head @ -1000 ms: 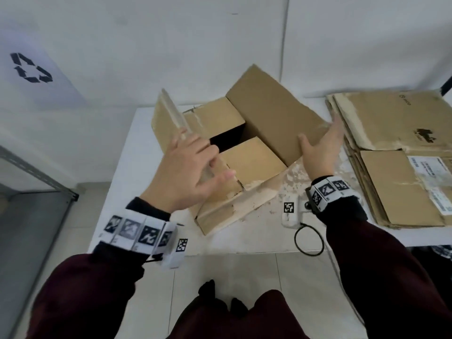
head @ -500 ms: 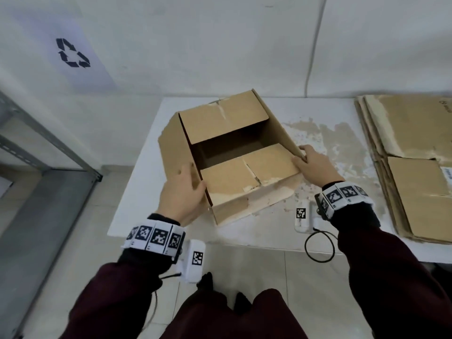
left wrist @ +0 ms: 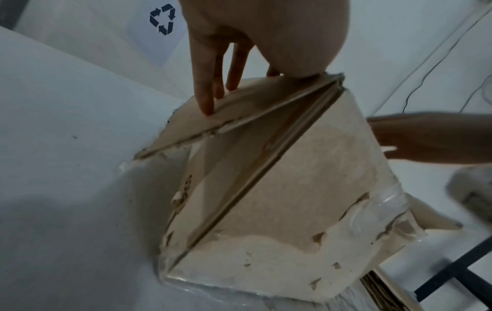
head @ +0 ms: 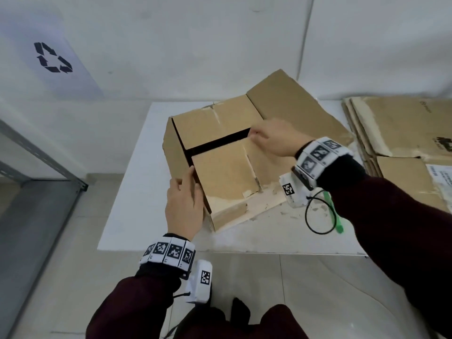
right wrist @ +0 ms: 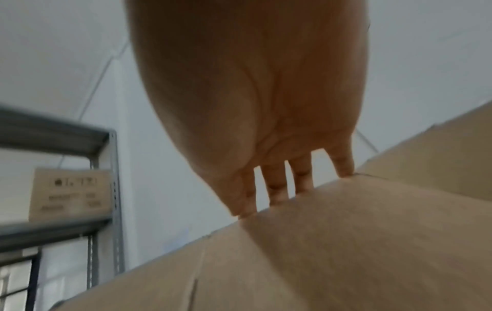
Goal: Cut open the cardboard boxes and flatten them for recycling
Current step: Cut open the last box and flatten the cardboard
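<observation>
A brown cardboard box lies on the white table, pushed askew, with its opening narrowed to a dark slit. My left hand is at the box's near left corner. Its thumb lies along the corner edge, and in the left wrist view its straight fingers press flat on the side panel of the box. My right hand reaches over the top and curls its fingers over a flap's edge at the slit's right end. In the right wrist view those fingers hook over the edge of the box.
A stack of flattened cardboard covers the table's right side. A green-handled tool and a black cable loop lie near the front edge. A grey metal shelf stands at the left. A recycling sign hangs on the wall.
The box has skewed flatter and its wide opening has shrunk to a slit. My right hand moved from the right corner onto the flap edge. My left hand stays at the near left corner.
</observation>
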